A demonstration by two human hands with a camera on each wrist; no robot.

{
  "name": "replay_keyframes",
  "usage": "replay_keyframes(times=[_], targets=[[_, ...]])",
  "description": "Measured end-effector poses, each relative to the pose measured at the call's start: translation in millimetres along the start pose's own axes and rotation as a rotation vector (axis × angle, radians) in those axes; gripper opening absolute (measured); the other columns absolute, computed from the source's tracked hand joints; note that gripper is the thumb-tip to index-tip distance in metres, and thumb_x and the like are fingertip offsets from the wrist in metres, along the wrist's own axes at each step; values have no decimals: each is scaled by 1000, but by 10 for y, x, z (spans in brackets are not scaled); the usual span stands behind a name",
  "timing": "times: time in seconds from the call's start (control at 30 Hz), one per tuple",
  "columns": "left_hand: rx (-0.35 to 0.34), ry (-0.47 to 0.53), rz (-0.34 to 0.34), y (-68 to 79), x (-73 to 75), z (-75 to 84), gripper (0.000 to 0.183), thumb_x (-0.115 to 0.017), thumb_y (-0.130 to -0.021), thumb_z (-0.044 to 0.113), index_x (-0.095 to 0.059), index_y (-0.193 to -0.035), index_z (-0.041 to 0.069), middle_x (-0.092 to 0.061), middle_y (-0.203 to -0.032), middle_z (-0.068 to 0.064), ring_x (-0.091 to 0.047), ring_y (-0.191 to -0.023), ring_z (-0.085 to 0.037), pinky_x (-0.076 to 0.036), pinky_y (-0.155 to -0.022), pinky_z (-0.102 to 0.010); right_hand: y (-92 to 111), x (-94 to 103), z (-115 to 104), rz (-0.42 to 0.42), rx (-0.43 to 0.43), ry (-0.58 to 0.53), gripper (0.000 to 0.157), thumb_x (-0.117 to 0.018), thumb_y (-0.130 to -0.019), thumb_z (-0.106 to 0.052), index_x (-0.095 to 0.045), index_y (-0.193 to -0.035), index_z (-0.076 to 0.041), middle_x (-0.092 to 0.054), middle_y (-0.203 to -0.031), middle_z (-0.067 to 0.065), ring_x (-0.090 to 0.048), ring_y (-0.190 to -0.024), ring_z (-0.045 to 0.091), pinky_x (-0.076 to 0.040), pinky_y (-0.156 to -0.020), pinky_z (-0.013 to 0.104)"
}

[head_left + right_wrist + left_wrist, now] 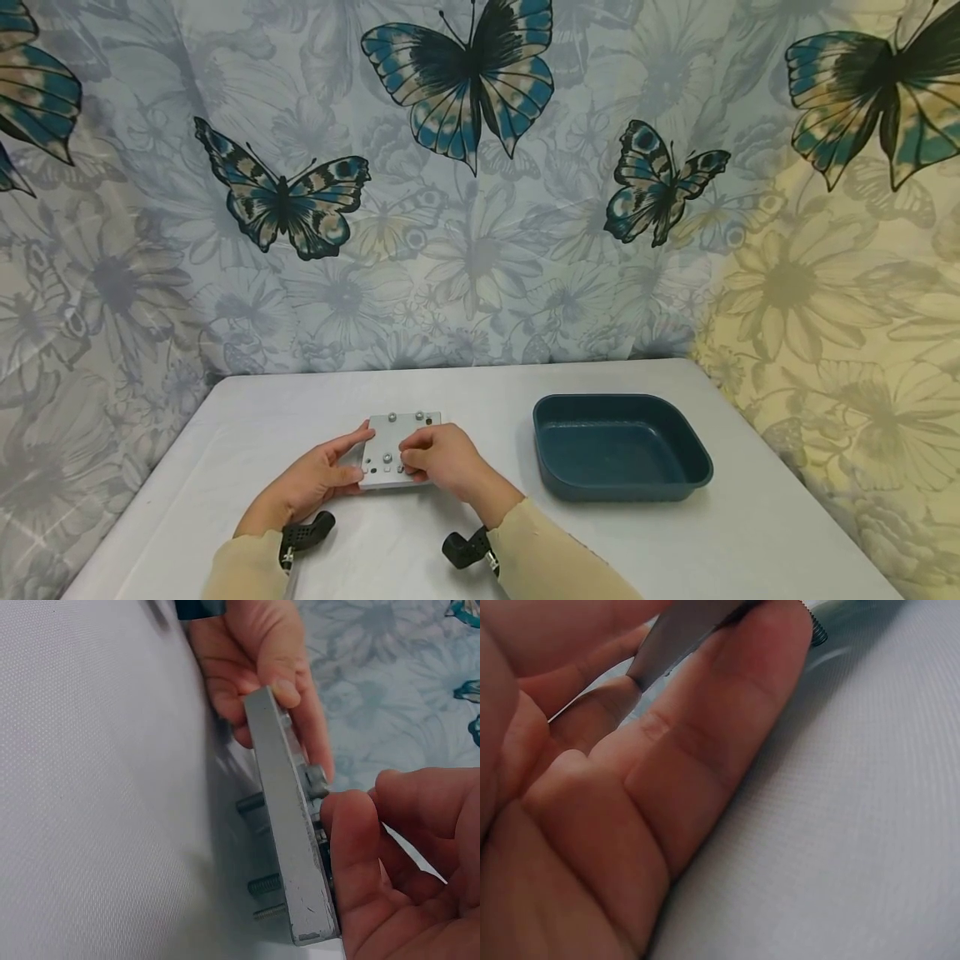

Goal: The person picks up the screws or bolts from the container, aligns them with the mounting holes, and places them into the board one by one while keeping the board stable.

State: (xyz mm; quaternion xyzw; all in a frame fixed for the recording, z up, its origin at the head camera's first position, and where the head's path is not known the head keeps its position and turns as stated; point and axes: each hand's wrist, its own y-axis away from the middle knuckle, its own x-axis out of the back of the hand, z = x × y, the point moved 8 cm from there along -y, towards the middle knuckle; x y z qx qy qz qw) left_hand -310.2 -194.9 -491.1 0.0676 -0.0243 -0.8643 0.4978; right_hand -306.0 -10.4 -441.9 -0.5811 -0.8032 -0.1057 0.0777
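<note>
A silver metal plate (384, 439) is held up at a tilt over the white table. Its left side lies between the thumb and fingers of my left hand (318, 477). Bolt heads (387, 458) and several small holes show on its face, and threaded bolt ends (264, 885) stick out behind. My right hand (450, 460) has its thumb and fingertips pinched together at the lower right of that face, on a bolt mostly hidden by the fingers. Another bolt head (316, 780) stands right beside those fingertips. In the left wrist view, a finger (765, 652) supports the plate from below.
A dark teal rectangular tub (622, 492) stands on the table to the right of my right hand. The white cloth (360, 558) covers the tabletop. A butterfly-patterned curtain (480, 283) hangs behind the table's far edge. Black wrist cameras (465, 550) are strapped to both wrists.
</note>
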Motion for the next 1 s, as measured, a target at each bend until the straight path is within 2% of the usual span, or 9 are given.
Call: replay_keyframes(times=[0.1,0.3,0.57,0.63,0.73,0.8,0.87,0.9,1.0], targets=[[-4,4,-8,10,-13,-15,77,-68,-93,2,-24,-157,1,9,-165,-5,-47,-127,-21,-52,-89,-38,20,-3,13,-8,3,-18,11,-69,-93,-5,-75,-102,-2,-68,-84,3,-65,-75,15,-57,-65,30],[3,4,-5,26,-15,-28,76,-68,-94,2,-25,-157,1,9,-165,-5,-46,-128,-21,-52,-89,-38,80,34,20,-19,3,-88,13,-68,-93,-5,-75,-104,0,-70,-90,7,-66,-75,18,-57,-67,32],[0,2,-1,30,-7,-74,78,-69,-92,1,-27,-157,2,8,-165,-5,-51,-122,-20,-53,-87,-38,106,361,75,30,-55,-264,23,-64,-96,-11,-71,-113,3,-71,-99,12,-70,-80,25,-57,-67,33],[2,-5,2,32,-5,-71,79,-70,-91,2,-27,-157,2,7,-165,-5,-51,-123,-20,-53,-88,-38,119,499,51,74,-39,-232,25,-63,-97,-12,-70,-115,3,-71,-101,11,-70,-84,25,-57,-69,33],[10,-29,7,30,-24,-37,79,-71,-91,3,-28,-156,1,6,-166,-6,-49,-125,-21,-53,-87,-37,161,745,-15,172,17,-100,24,-62,-98,-13,-71,-116,0,-70,-104,8,-68,-86,23,-57,-71,35],[10,-116,24,33,-37,22,78,-72,-90,3,-30,-155,-1,2,-166,-9,-51,-121,-23,-54,-84,-35,206,900,-76,248,68,48,23,-61,-98,-14,-72,-116,-5,-70,-107,5,-67,-89,22,-56,-72,35],[17,-260,56,45,-55,102,76,-72,-89,3,-34,-154,-1,-5,-165,-12,-57,-111,-27,-54,-79,-35,252,1020,-129,312,110,187,25,-61,-98,-16,-72,-119,-8,-70,-110,5,-65,-94,22,-55,-73,38],[15,-377,87,55,-62,159,74,-74,-88,4,-38,-153,-1,-11,-165,-13,-57,-110,-27,-52,-80,-35,277,1066,-151,340,128,262,26,-61,-98,-17,-72,-121,-9,-69,-112,6,-65,-97,24,-55,-75,40],[16,-755,192,91,-111,361,67,-74,-87,9,-47,-148,2,-29,-158,-19,-55,-119,-37,-47,-93,-46,346,1148,-205,402,178,501,32,-63,-97,-20,-69,-126,-9,-66,-122,11,-62,-108,31,-52,-83,48]])
